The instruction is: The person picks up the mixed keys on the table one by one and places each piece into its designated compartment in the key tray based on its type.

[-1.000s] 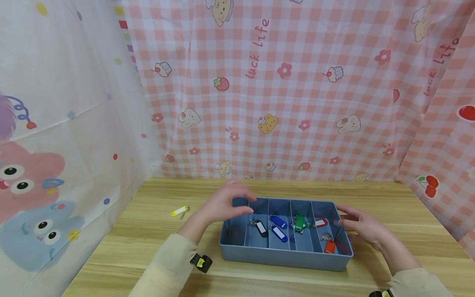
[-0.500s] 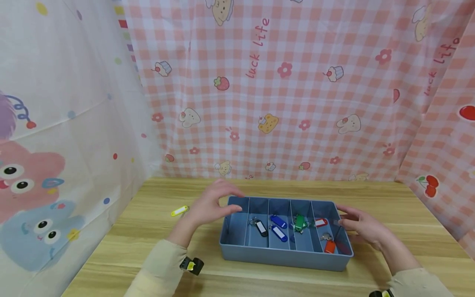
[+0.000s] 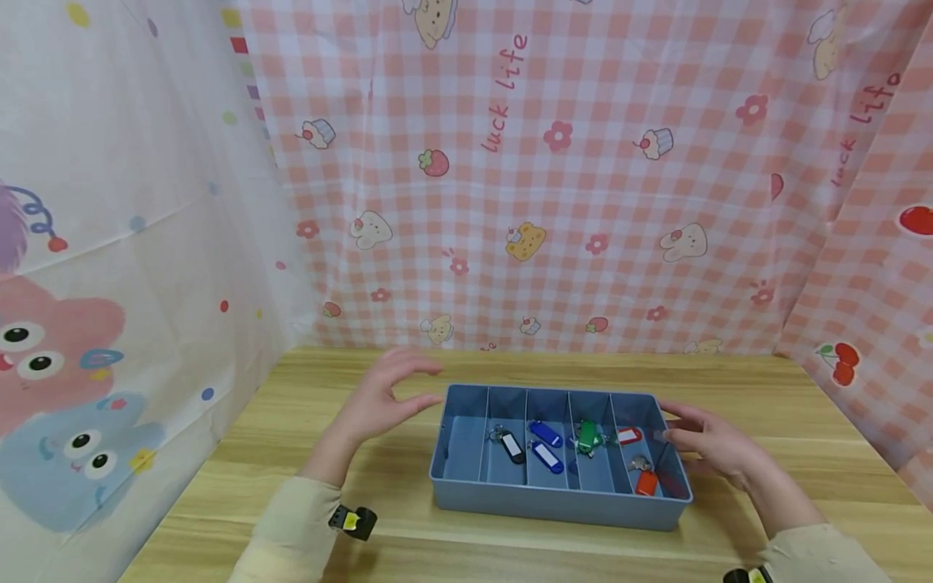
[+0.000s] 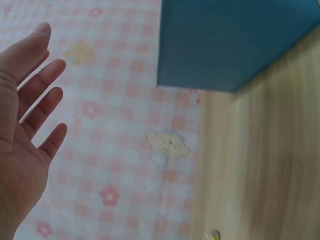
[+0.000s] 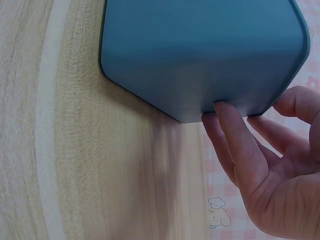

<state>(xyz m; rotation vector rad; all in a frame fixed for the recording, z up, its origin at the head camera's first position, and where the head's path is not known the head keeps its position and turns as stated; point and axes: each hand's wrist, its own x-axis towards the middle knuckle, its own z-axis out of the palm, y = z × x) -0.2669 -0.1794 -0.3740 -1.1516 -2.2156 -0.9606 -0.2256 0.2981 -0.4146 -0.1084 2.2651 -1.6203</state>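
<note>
A blue-grey divided box sits on the table with key tags in its compartments. Left of the box, my left hand is held with thumb and fingers apart and nothing between them; the left wrist view shows the palm. At the box's right end, my right hand grips the wall, its thumb at the rim and its fingers against the outside. From left to right lie a black key tag, two blue key tags, green key tags and two red key tags.
The box's leftmost compartment shows a bare floor. A small yellow bit shows at the bottom edge of the left wrist view. A pink checked cloth hangs behind the wooden table, and a white printed cloth hangs at the left.
My left hand has moved left, from over the box's left compartment to beside the box. It now covers the yellow key tag on the table. The right hand has stayed put.
</note>
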